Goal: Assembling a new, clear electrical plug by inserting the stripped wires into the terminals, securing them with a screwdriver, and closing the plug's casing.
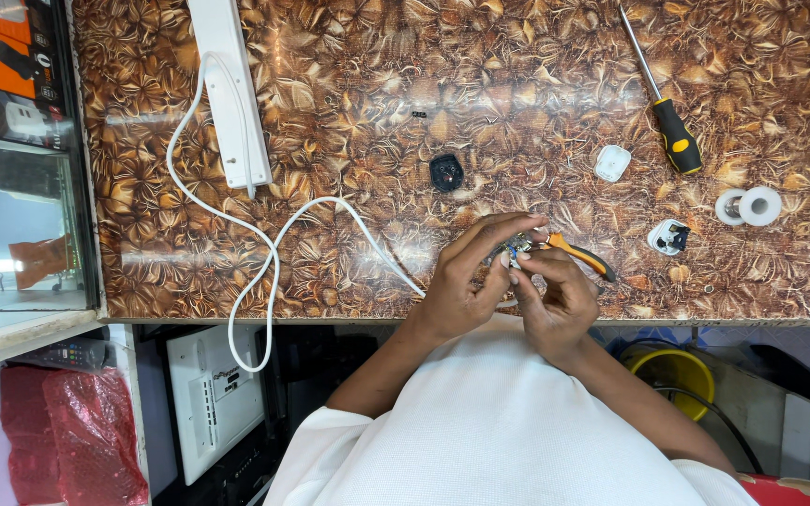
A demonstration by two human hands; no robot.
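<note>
Near the lower middle of the frame, at the table's (349,75) front edge, both hands meet over a small bundle of wire ends (516,247). Left hand (466,281) curls its fingers closed around the end of the white cable (264,253), which loops away to the white power strip (227,84) at upper left. Right hand (555,300) is closed too, pinching the wires and gripping orange-handled pliers (578,255). Further right lie a white plug piece (670,237), a white cap (612,162), a tape roll (752,205) and a screwdriver (669,122); a black plug part (446,172) sits above the hands.
</note>
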